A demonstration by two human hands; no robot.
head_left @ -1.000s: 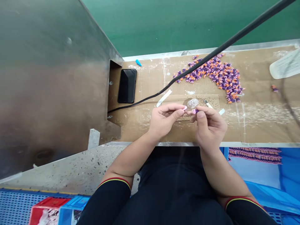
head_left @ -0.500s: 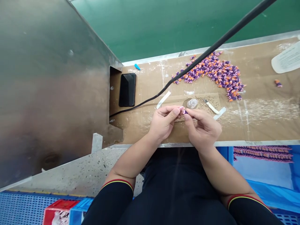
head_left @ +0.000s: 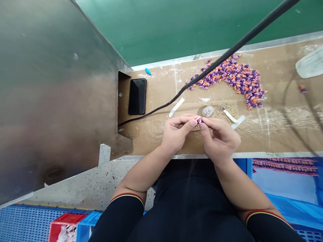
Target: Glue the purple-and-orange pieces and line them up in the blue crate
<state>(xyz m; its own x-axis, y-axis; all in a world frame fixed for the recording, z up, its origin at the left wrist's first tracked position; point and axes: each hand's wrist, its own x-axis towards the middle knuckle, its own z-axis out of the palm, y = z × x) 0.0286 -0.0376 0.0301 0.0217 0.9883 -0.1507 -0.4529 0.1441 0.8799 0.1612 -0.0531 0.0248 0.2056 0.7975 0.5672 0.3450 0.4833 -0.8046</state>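
Between my two hands is a small purple-and-pink figure, mostly covered by fingertips. My left hand pinches its pink end with thumb and forefinger. From the other side, my right hand grips the purple part. Just beyond my fingers stands a small clear plastic cup on a cardboard piece sprinkled with tiny dark bits. A craft knife with a whitish handle lies right of the cup. Farther back spreads a pile of similar purple, pink and orange figures.
A black cable crosses above the table. A phone and a blue cap lie at left, beside a metal panel. One loose figure and a white card are at right. Blue bin below holds rows of figures.
My left fingers have moved slightly right, bringing the pink end against the purple part. The view has shifted a little.
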